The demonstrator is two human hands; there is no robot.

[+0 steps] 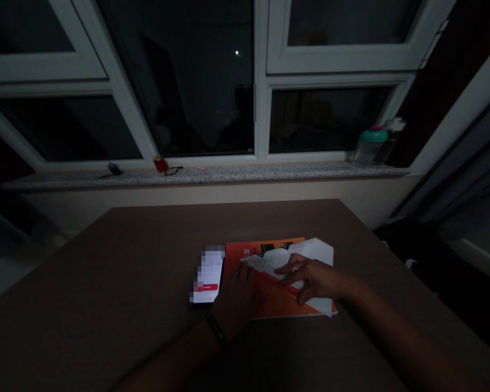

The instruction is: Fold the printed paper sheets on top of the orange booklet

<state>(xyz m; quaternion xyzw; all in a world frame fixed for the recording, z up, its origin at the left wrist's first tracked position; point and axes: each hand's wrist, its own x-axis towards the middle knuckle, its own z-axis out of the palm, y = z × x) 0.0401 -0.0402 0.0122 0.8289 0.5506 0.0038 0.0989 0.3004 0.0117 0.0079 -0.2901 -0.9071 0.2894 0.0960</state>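
A folded sheet of white paper (319,256) with printed text lies on an orange and red booklet (281,306). Its narrow tip points left, and a red strip runs along its lower fold. My left hand (239,294) lies flat over the booklet's left part, fingertips at the paper's tip and nothing gripped. My right hand (310,276) rests on the paper's middle, its fingers bent but apart and its thumb spread lower on the sheet. What lies under both palms is hidden. Just left of my left hand is a phone (208,275) with a lit screen.
The brown table (147,245) reaches towards a granite windowsill (237,173). On the sill stand a small red item (160,164), a small dark bottle-like item (114,169) and a clear container with a teal lid (373,135). The room is dim.
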